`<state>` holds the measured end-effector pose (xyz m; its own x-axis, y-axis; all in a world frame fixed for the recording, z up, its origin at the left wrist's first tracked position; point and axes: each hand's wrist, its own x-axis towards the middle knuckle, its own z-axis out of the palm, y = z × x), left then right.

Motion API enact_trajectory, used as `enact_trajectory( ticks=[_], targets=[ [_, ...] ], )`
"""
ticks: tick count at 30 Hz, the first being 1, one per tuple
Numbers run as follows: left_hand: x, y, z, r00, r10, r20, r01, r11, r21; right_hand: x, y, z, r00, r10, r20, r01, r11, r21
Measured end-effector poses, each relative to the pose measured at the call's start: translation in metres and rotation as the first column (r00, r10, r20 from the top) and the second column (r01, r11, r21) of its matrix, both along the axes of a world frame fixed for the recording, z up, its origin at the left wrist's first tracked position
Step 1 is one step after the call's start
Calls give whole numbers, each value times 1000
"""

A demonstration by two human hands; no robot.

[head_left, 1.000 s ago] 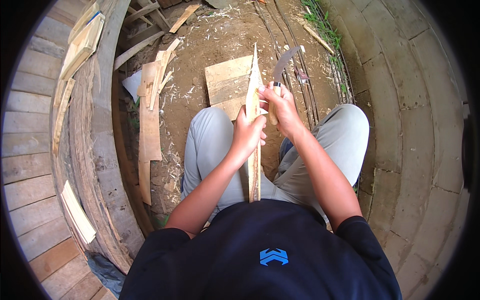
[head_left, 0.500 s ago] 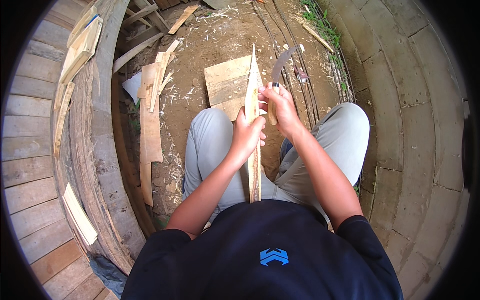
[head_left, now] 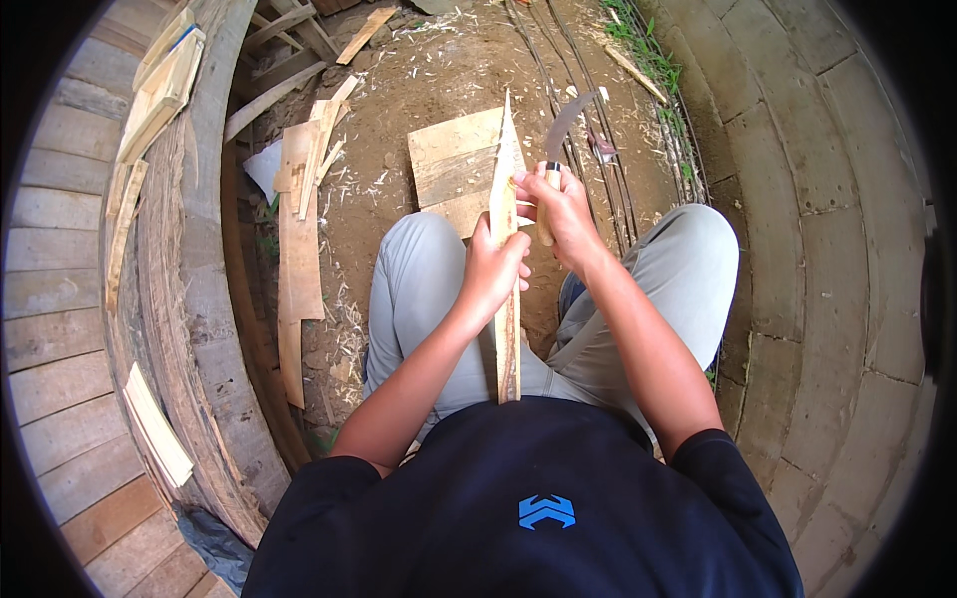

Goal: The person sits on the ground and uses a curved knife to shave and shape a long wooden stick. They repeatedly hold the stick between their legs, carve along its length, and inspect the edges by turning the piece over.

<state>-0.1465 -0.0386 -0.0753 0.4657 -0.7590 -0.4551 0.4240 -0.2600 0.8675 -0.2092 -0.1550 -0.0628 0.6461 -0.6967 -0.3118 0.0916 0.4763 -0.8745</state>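
Gripping a long wooden stake w/ my left hand, fingers wrapped tight round its middle; stake stands upright between my knees, pointed tip up, lower end against my shirt. My right hand is closed on the handle of a curved knife, blade rising just beside the stake's tip, prob. touching its right edge, hard to tell. Beyond the stake a flat board lies on the dirt ground; plank offcuts sit along the ground's left edge.

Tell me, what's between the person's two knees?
In the head view, the long wooden stick stands there, over a flat board on the dirt.
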Motion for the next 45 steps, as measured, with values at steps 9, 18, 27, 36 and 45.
enact_trajectory(
  ticks=[9, 18, 27, 36, 45],
  targets=[
    [1, 1, 5, 1000, -7, 2, 7, 1000, -5, 2, -10, -1, 999, -48, -19, 45, 990, -135],
    [3, 4, 8, 999, -2, -33, 2, 1000, -4, 2, -13, -3, 1000, -14, -1, 13, 964, -267],
    [2, 3, 8, 999, -14, -29, 14, 1000, -4, 2, -5, -7, 995, -84, -62, 45, 881, -471],
    [-4, 0, 4, 999, -3, 51, 0, 999, 52, 1, 4, -16, 969, -200, -149, 38, 708, -705],
    [-4, -2, 4, 996, 11, 92, -16, 999, 50, 3, -2, -18, 994, -85, -63, 52, 911, -409]
  ],
)
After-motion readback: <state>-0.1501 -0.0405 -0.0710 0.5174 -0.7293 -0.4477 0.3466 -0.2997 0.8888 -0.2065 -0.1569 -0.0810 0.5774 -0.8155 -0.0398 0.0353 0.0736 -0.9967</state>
